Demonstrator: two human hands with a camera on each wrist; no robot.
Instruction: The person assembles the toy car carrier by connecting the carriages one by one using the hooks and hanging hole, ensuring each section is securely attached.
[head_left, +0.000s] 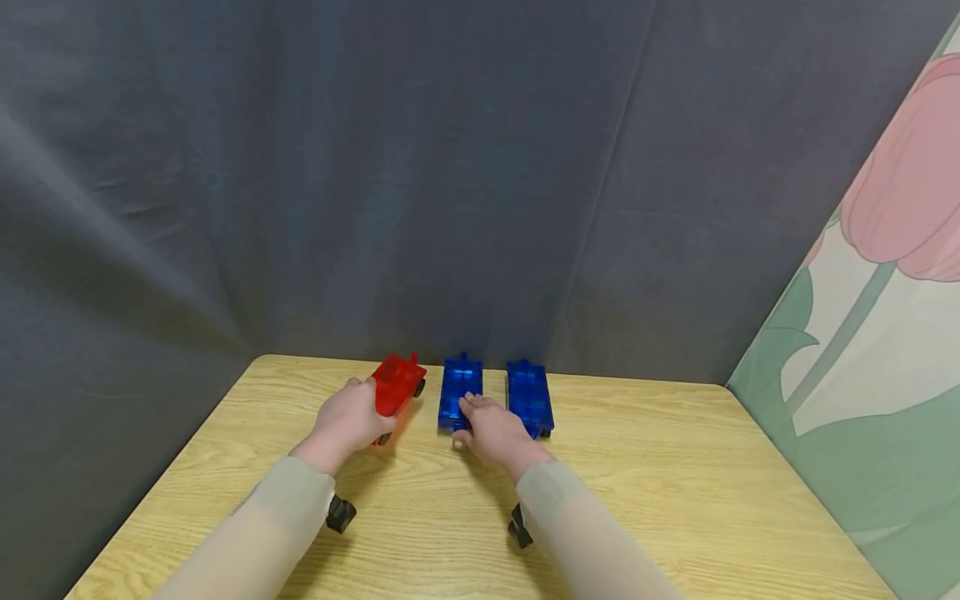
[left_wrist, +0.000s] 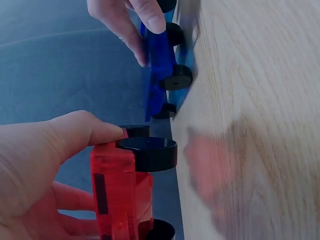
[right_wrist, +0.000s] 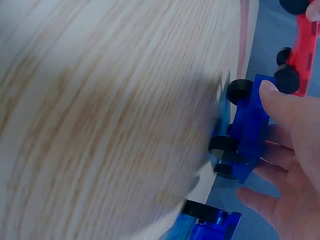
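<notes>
My left hand (head_left: 349, 418) grips a translucent red toy wagon (head_left: 397, 385) with black wheels and a small hitch at its far end. The wagon is held tilted, its wheels off the wood in the left wrist view. My right hand (head_left: 497, 432) has its thumb and fingers about the near end of a blue toy wagon (head_left: 459, 385), the middle one of the three. In the right wrist view the thumb lies on one side of this blue wagon (right_wrist: 251, 125) and fingers on the other. A second blue wagon (head_left: 529, 393) stands just right of it, untouched.
The wagons are near the back edge of a pale wooden table (head_left: 660, 483). A dark grey curtain (head_left: 450, 183) hangs behind it and on the left. A panel with a tulip print (head_left: 862, 400) borders the right side.
</notes>
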